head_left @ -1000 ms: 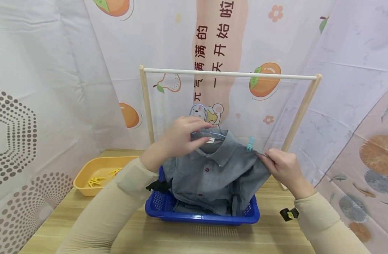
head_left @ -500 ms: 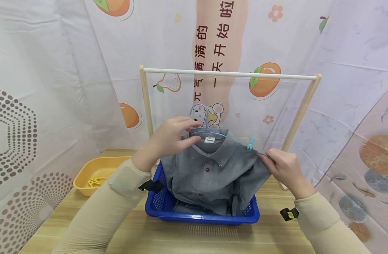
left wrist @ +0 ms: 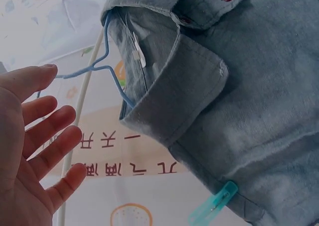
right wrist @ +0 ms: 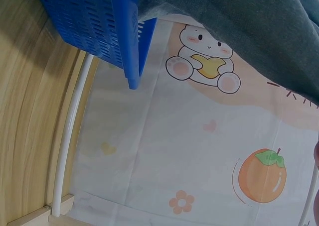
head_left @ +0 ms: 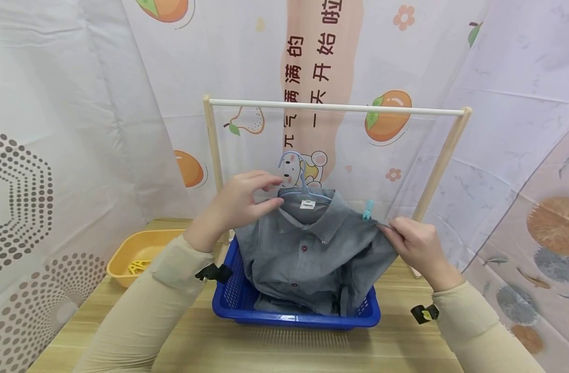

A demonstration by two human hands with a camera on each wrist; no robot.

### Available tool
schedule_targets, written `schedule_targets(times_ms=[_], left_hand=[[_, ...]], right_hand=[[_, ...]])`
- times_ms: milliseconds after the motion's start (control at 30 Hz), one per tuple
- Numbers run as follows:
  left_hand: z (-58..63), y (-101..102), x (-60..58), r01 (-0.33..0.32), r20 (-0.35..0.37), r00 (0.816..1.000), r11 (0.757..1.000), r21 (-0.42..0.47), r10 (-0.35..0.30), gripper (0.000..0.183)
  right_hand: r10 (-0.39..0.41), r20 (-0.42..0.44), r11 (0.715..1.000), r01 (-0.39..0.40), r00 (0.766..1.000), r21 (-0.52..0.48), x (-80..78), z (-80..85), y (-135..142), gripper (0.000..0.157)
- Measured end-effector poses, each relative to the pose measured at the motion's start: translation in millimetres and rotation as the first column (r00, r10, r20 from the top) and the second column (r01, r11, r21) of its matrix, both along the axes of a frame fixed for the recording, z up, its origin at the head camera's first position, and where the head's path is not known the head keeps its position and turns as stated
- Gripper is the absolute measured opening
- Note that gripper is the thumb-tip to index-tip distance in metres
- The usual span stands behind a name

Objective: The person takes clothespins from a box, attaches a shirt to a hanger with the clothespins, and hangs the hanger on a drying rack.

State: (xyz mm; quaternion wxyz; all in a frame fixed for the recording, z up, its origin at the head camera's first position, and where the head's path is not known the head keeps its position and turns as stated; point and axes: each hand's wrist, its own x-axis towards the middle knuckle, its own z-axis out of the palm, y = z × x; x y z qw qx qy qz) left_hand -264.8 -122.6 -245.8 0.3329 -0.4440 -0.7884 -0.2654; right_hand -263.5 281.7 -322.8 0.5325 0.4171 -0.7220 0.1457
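Observation:
A grey button-up shirt [head_left: 307, 259] hangs over a blue basket [head_left: 293, 320], its lower part down inside. Within its collar sits a light-blue hanger [head_left: 304, 176], hook up. At the shirt's right shoulder a teal clothespin [head_left: 367, 210] is clipped on, seen also in the left wrist view as a teal clothespin [left wrist: 214, 203]. My right hand [head_left: 412, 246] pinches the sleeve beyond that clothespin and draws it outward. My left hand [head_left: 235, 204], fingers spread and holding nothing, is beside the collar on the left; in its wrist view the fingers [left wrist: 52, 149] stand apart from the fabric.
Behind the shirt stands a rack with a white crossbar [head_left: 335, 107] and wooden posts [head_left: 440, 166]. A yellow basin [head_left: 121, 259] at left holds yellow clothespins [head_left: 137, 267]. Patterned curtains [head_left: 56, 103] surround the wooden table [head_left: 247, 347].
My left hand has moved left, away from the hanger and collar, uncovering the hanger's neck and the shirt's label. The right hand keeps its hold on the sleeve.

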Motion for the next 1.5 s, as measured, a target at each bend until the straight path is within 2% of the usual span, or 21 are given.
schedule_targets(times_ms=[233,700,967,1500], left_hand=[[-4.6,-8,-2.8,-0.011,0.034,0.999,1.0,0.024,0.01,0.035],[-13.5,-23,-4.5,-0.1,0.094,0.991,0.995,0.03,0.097,0.037],[-20.3,-28,-6.4,-0.113,0.129,0.986,0.993,0.024,0.109,0.037],[-32.9,-40,-6.4,-0.183,0.227,0.957,0.983,-0.009,0.18,0.041]], right_hand=[[0.002,-0.001,1.0,-0.002,1.0,0.0,-0.6,0.4,0,0.045],[0.012,0.0,1.0,-0.012,1.0,-0.008,-0.7,0.3,-2,0.045],[0.01,-0.006,1.0,-0.01,1.0,-0.01,-0.6,0.3,-2,0.045],[0.009,0.001,1.0,-0.009,1.0,-0.008,-0.2,0.2,-1,0.046]])
